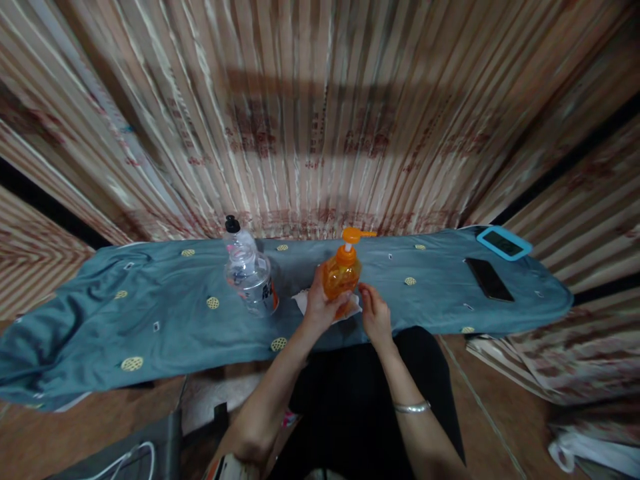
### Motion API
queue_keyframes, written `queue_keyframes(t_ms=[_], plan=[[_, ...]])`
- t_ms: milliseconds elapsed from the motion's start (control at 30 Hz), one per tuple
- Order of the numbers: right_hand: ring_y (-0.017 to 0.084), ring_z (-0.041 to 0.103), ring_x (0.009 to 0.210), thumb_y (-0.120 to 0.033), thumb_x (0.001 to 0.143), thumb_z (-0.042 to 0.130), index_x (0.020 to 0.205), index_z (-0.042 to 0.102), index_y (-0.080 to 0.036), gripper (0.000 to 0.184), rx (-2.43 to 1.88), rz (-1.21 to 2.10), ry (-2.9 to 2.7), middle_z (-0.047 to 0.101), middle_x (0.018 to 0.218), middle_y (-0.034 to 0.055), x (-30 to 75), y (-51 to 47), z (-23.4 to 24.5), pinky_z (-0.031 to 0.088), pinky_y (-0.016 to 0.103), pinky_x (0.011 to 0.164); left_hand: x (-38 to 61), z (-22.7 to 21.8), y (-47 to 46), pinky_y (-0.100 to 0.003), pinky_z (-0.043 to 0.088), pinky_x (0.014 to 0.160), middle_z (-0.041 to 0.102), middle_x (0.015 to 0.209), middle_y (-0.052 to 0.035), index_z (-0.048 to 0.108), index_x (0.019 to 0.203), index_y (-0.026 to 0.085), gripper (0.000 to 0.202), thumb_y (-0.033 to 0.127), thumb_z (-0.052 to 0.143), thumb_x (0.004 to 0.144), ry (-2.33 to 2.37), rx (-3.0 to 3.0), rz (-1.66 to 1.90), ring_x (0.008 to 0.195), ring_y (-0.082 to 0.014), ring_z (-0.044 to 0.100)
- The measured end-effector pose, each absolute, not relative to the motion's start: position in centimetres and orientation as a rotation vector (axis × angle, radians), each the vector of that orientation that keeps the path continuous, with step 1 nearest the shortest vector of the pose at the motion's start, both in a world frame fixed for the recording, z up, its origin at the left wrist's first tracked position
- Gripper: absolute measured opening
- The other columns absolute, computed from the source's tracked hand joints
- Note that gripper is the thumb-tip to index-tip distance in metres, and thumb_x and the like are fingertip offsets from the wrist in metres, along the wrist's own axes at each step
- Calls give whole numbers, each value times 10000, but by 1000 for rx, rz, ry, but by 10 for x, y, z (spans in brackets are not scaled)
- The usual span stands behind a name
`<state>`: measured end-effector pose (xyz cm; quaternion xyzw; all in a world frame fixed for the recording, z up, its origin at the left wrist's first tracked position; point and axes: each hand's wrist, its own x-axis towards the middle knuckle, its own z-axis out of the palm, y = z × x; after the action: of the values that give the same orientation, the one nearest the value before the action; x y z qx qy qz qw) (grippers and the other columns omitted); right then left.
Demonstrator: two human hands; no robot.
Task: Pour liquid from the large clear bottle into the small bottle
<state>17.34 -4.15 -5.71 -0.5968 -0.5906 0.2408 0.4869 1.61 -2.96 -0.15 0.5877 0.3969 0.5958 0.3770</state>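
**Left hand holds the pump bottle on the cloth**

Head view: the left hand is wrapped around the side of an orange pump bottle, which stands upright near the middle of a blue-grey cloth. A white tissue lies under the bottle and the hand. The right hand is just beside the bottle, fingers loosely spread and holding nothing; whether it touches the tissue cannot be told. A bracelet sits on the right wrist. A clear water bottle with a black cap stands to the left, near the tissue. Well apart on the right lie a black phone and a blue-framed device.
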Motion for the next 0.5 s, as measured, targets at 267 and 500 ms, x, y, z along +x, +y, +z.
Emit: queue_keyframes(t_ms=[267,500], plan=[[227,592,1133,-457,927,609,1274,566,-185,443,-1539,616,-1596,577,1294,101,160,-30,-79,526,469,955,8,15,-36,-417,525,998,688,1223,-77,519,1284,229,658,335,809,703,1107,1360,1488,1119,-256,674],[206,608,1080,-454,926,613,1242,583,-194,410,-1614,729,-1594,596,1249,90,160,-24,-80,544,424,910,-8,20,-36,-455,488,1074,673,1254,-83,527,1270,220,668,298,829,680,1134,1341,1533,1191,-277,646]])
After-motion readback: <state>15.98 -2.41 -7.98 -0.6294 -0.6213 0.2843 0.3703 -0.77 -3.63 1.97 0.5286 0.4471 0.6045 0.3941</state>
